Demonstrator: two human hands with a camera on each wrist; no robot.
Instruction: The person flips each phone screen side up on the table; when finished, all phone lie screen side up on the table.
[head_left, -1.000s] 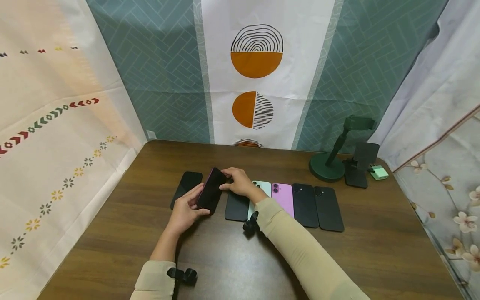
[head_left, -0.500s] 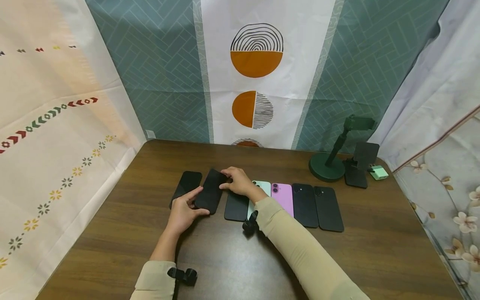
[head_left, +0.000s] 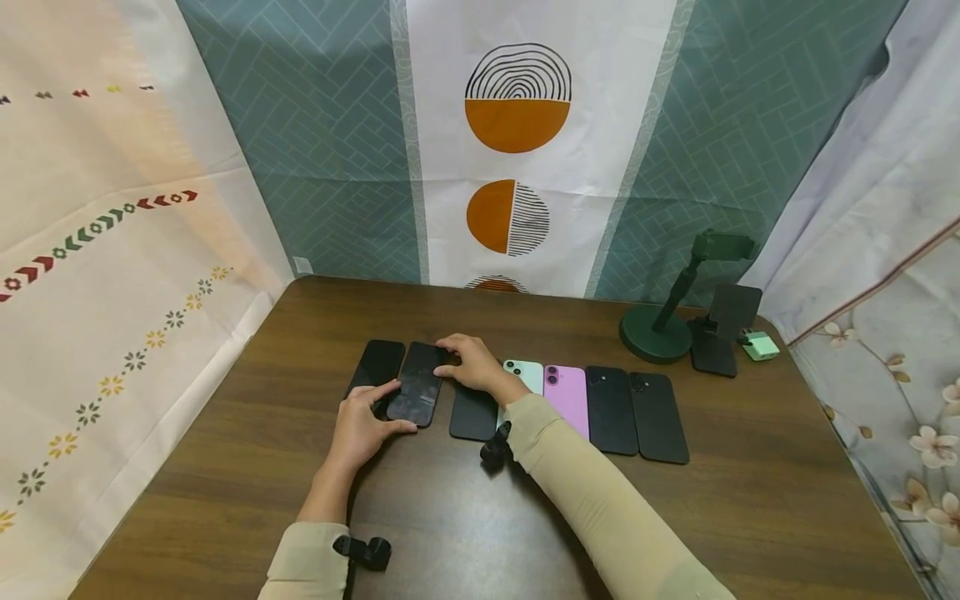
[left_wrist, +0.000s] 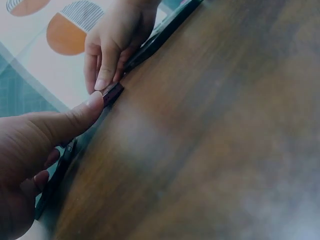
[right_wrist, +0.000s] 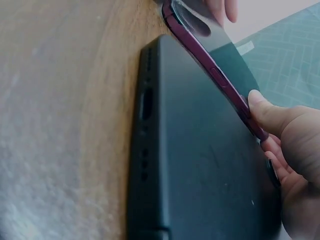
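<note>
Both hands hold a phone with a black glossy screen [head_left: 417,392] and a maroon side edge [right_wrist: 220,75]. At its near left corner, my left hand [head_left: 358,429] has the thumb on the bottom edge and a finger along the left side. My right hand [head_left: 474,365] pinches the far right corner between thumb and fingers, seen closely in the right wrist view. Another phone [head_left: 379,363] with a dark screen lies just left of the held one. To the right, partly under my right hand, a black phone [head_left: 472,415] lies flat, its bottom ports showing in the right wrist view.
Continuing the row rightward are a mint phone [head_left: 528,373], a lilac phone [head_left: 567,396] and two black phones [head_left: 611,410], backs up. At the back right of the wooden table [head_left: 480,517] stand a green stand [head_left: 656,333], a black phone stand [head_left: 716,333] and a small green block [head_left: 761,345].
The held phone, earlier tilted with its maroon edge raised, has come down flatter and slightly left, closer to the leftmost phone. Both hands keep their hold and shift slightly left.
</note>
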